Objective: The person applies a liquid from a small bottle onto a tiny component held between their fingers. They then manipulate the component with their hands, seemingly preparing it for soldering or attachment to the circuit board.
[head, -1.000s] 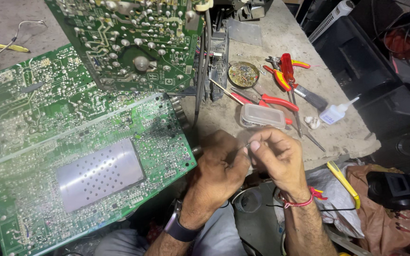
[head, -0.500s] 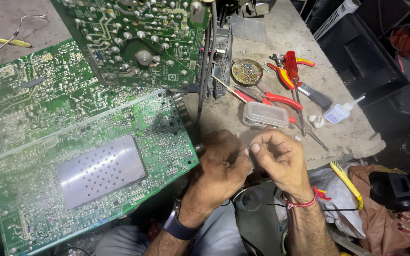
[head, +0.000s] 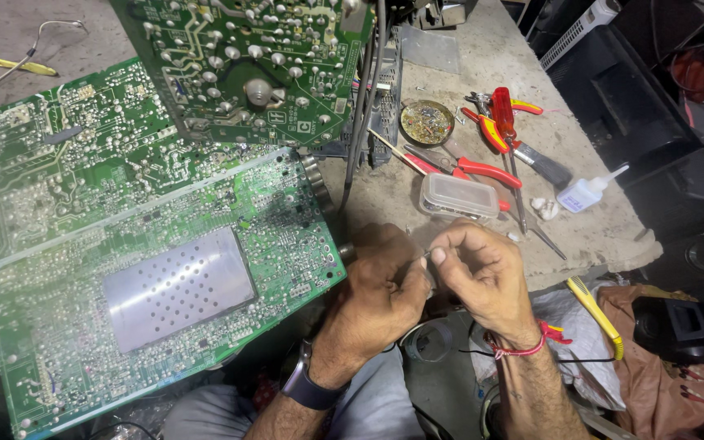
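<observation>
While meeting at the bench edge, left hand (head: 380, 285) and right hand (head: 482, 273) both pinched shut on a tiny metal part (head: 429, 253), too small to identify, just below clear plastic box (head: 458, 195), right of green circuit board (head: 148, 261)

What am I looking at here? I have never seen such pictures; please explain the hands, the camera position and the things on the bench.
The picture comes from a camera on a person's head, looking down at their own bare hands. The left hand and right hand meet and pinch something very small, too tiny to identify. Beside them lie large green circuit boards, one with a perforated metal plate. On the grey bench are red-handled pliers, a clear plastic box, a round tin and a small white squeeze bottle.
</observation>
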